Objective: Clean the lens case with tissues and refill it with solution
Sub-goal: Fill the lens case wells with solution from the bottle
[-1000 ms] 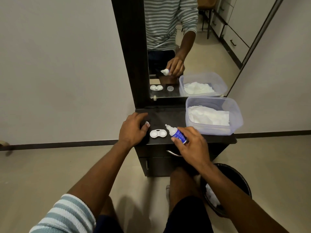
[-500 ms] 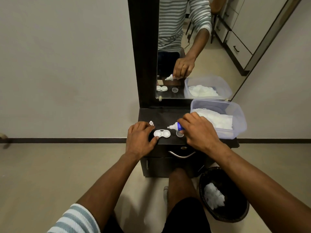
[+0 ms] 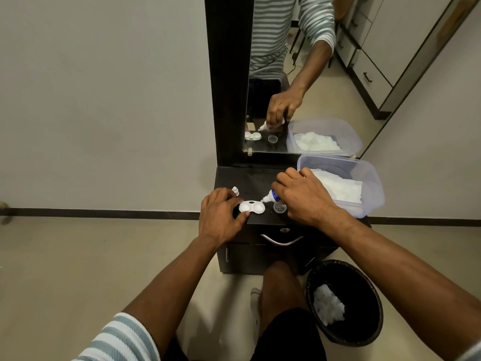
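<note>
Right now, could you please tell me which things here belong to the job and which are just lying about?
In use:
lens case
solution bottle, held in the right hand
left hand, steadying the case
tissues in the tub
bottle cap

Lying about:
clear lid
bin
mirror

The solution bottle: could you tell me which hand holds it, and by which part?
The right hand grips the solution bottle round its body, nozzle toward the lens case.
</note>
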